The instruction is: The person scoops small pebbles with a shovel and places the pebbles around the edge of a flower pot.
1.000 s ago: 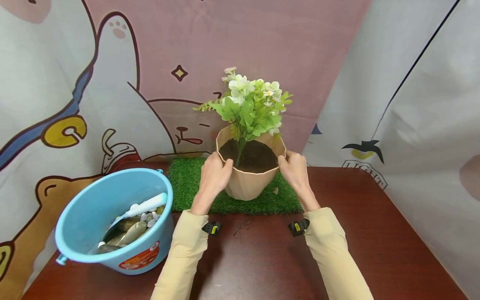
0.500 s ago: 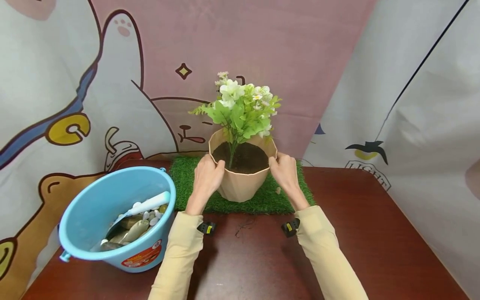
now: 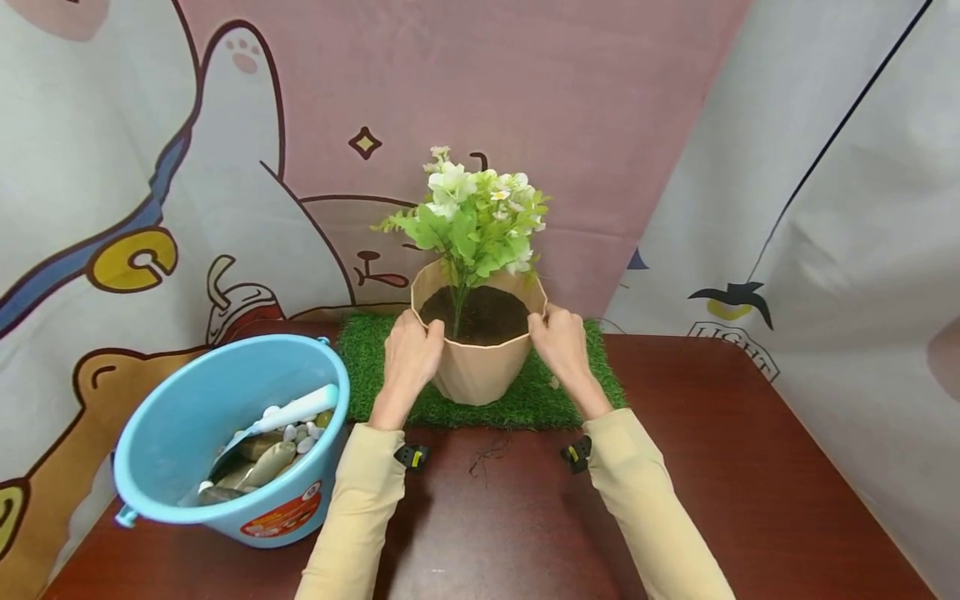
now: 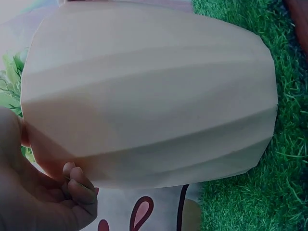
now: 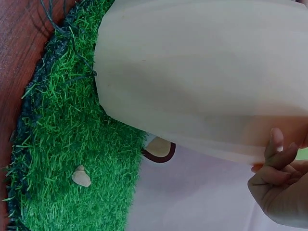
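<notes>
A beige flower pot point(image 3: 480, 372) with a faceted wall stands on a strip of artificial grass point(image 3: 367, 358). Dark soil point(image 3: 491, 317) fills it below the rim, and a bunch of white flowers with green leaves point(image 3: 468, 221) rises from the soil, left of centre. My left hand point(image 3: 411, 354) pinches the rim on the left, thumb over the inside edge. On the opposite side my right hand point(image 3: 561, 346) grips the rim in the same manner. Both wrist views show the pot wall point(image 4: 154, 96) filling much of the frame, with curled fingertips point(image 5: 276, 139) against it near the rim.
A light blue bucket point(image 3: 225, 358) stands at the left with stones point(image 3: 270, 462) and a white-handled trowel point(image 3: 296, 410) inside. A small pale shell-like piece point(image 5: 81, 176) lies on the grass. Dark loose threads point(image 3: 489, 454) lie on the brown table point(image 3: 750, 467). A printed cloth point(image 3: 562, 100) hangs behind.
The pot, with both hands on its rim, has moved left on the grass. The head view has also shifted slightly.
</notes>
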Tool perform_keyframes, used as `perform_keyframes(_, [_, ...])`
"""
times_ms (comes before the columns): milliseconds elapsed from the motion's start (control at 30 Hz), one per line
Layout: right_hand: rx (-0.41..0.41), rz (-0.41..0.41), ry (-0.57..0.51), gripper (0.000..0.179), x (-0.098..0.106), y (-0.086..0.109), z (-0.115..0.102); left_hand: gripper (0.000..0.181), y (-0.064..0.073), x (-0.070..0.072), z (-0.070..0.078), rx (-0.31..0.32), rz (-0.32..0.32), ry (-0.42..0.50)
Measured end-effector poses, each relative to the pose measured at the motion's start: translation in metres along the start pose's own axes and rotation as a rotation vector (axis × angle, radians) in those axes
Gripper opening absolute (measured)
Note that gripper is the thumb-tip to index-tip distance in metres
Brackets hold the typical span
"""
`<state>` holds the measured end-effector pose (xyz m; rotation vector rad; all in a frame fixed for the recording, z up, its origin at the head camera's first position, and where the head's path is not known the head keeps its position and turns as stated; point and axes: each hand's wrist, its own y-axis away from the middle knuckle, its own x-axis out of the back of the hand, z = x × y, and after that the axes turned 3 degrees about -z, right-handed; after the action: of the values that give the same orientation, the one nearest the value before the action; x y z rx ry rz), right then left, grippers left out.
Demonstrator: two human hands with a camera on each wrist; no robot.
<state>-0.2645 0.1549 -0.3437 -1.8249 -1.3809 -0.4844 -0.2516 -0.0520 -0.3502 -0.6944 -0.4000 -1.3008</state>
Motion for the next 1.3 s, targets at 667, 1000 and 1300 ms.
perform_keyframes(667, [0.007, -0.017, -0.019, 0.031, 0.002, 0.002, 0.002, 0.044, 0.008, -0.002, 0.002, 0.026, 0.051, 0.004])
perform_keyframes(1000, [0.087, 0.092, 0.023, 0.025, 0.006, 0.015, -0.008, 0.048, 0.036, 0.008, 0.017, -0.026, 0.143, -0.104])
perform_keyframes(1300, [0.276, 0.161, 0.002, 0.029, 0.006, 0.031, -0.044, 0.035, 0.068, 0.038, 0.035, -0.132, 0.232, -0.156])
